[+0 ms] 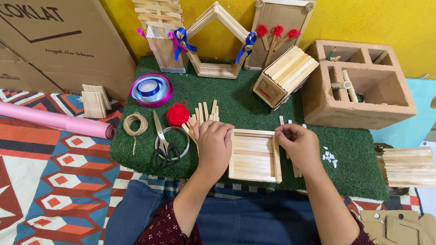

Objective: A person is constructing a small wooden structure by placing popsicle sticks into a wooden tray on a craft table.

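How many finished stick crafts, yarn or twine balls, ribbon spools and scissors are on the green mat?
Stick crafts: 5, including the tray between the left hand and right hand
Yarn or twine balls: 2
Ribbon spools: 1
Scissors: 1
Total: 9
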